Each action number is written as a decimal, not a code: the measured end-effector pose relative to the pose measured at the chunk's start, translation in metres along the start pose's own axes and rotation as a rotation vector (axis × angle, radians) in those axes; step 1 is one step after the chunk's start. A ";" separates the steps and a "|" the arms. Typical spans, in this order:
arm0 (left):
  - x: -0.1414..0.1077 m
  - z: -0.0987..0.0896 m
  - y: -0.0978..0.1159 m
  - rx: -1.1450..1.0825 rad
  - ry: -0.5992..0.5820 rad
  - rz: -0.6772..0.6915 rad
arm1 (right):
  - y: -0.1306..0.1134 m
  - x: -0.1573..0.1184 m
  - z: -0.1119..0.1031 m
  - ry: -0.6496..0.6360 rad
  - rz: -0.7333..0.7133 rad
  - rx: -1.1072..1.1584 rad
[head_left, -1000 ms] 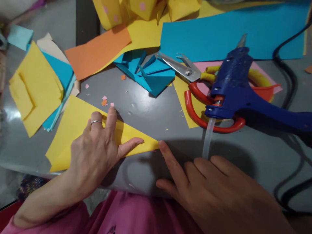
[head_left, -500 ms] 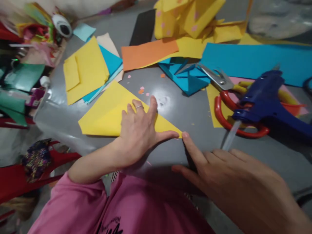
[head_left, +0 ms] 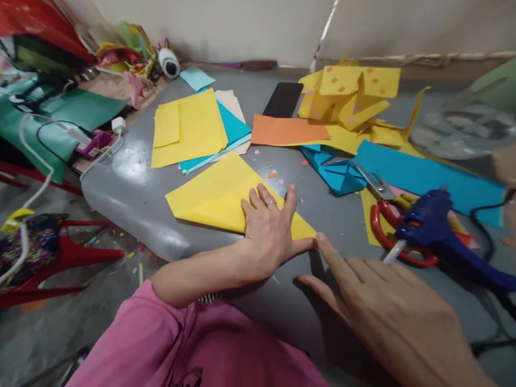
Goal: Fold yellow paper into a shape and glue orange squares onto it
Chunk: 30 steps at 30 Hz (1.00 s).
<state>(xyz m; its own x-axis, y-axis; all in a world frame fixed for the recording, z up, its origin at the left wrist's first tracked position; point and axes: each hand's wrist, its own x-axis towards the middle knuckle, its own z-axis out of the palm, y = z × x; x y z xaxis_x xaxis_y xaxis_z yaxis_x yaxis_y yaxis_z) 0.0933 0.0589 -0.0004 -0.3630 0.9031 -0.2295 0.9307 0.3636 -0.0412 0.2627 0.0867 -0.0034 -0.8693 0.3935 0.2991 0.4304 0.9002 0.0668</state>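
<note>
A sheet of yellow paper, folded over along its near edge, lies on the grey table. My left hand presses flat on it with fingers spread, a ring on one finger. The left thumb points to the paper's right-hand corner. At that same corner the index fingertip of my right hand touches or nearly touches the paper; its thumb is held apart and its other fingers are partly curled from view. Neither hand grips anything. Scissors with red handles and a blue glue gun lie beyond my right hand.
Yellow sheets lie over blue and pale ones at the back left. Behind are an orange strip, a black phone, a spotted yellow paper construction, a folded blue paper piece and a long blue sheet. Scraps dot the table.
The view has tilted up and shifted left, so things appear lower and farther right. Both hands stay at the same places on the yellow paper, the left thumb now nearer the right index fingertip.
</note>
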 end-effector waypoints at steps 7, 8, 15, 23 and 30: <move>0.000 0.002 0.000 -0.013 0.044 0.009 | -0.005 0.016 0.007 -0.029 -0.081 -0.097; 0.000 0.002 0.000 -0.020 0.045 0.010 | -0.004 0.019 0.008 -0.027 -0.073 -0.062; 0.003 0.006 0.001 -0.038 0.062 0.003 | 0.008 0.034 0.021 -0.050 -0.004 0.243; 0.004 0.010 -0.002 -0.085 0.066 0.032 | 0.003 0.031 0.034 0.027 -0.125 0.083; 0.008 -0.010 -0.064 -0.147 0.054 0.158 | -0.002 0.034 0.033 0.038 -0.138 0.056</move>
<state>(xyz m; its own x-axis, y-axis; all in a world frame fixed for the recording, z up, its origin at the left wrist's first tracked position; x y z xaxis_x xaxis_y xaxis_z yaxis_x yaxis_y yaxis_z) 0.0302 0.0450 0.0104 -0.2190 0.9610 -0.1690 0.9607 0.2427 0.1345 0.2242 0.1046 -0.0246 -0.9090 0.2584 0.3271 0.2918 0.9548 0.0566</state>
